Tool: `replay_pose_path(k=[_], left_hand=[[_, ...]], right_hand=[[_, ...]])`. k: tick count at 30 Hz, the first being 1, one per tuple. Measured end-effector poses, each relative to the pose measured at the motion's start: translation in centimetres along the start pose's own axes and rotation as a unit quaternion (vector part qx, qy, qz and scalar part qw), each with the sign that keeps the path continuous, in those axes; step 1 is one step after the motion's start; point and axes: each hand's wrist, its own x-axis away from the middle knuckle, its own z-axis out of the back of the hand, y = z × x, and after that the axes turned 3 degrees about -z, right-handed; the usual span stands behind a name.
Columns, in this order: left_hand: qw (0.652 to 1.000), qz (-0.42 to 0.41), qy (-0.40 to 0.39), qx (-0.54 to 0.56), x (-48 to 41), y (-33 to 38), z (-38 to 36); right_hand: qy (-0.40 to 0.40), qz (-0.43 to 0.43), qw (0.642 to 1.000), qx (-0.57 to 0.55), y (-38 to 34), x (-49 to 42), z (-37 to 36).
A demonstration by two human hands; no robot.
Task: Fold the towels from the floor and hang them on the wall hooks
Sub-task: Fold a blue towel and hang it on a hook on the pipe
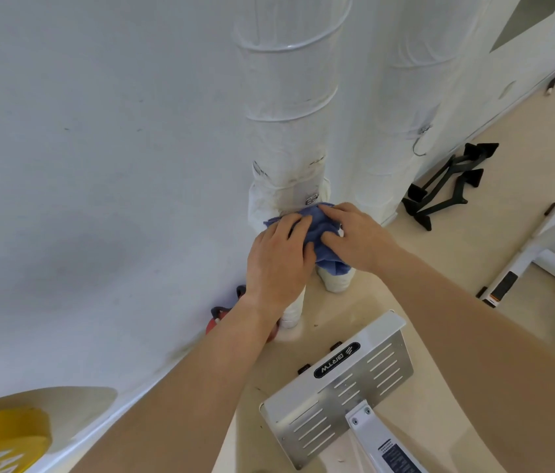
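- The blue towel (318, 233) was bunched against the lower part of a white wrapped pipe (286, 138), just below a small metal clip (312, 200) on the wrapping.
- The left hand (278, 257) lay over the towel's left side with fingers and thumb closed on the cloth. The right hand (354, 235) pinched the upper right part between curled fingers and thumb.
- Risk: the towel looked crumpled rather than neatly folded, so hung like this it would likely sag open or hang unevenly.
- Risk: the clip was small and partly hidden by cloth and fingers. The towel might catch only a thin edge and slide to the floor (440, 278) once both hands let go.
- Risk: tugging the cloth could probably snag or tear the loose wrapping around the pipe.
- Edges: the wall (98, 165) closed off the left, and a second wrapped pipe (388, 114) stood just beside the first on the right, carrying a wire hook (418, 146).
- Room: a white slotted metal plate (337, 387) sat on the floor near the person's forearms, and a black frame (446, 189) lay further right, so stepping space looked tight. Above the hands the pipe face was open.
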Motion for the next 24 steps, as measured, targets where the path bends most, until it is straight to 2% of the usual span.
replay_pose_path(k=[6, 13, 18, 24], left_hand=[[0.999, 0.016, -0.041, -0.002, -0.6, 0.8, 1.5], [0.997, 0.016, -0.076, 0.028, -0.1, 0.9, 3.9], [0.995, 0.039, -0.079, 0.047, 0.3, 1.0, 5.0], [0.992, 0.066, -0.102, 0.035, 0.8, 1.5, 7.9]], right_hand=[[-0.049, 0.003, 0.998, 0.041, -0.7, 0.0, 0.6], [0.031, 0.019, 0.999, 0.026, -1.5, 2.5, -0.6], [0.073, -0.01, 0.997, 0.014, -2.6, 3.9, 0.0], [0.042, -0.038, 0.998, 0.014, -3.5, 6.4, 1.7]])
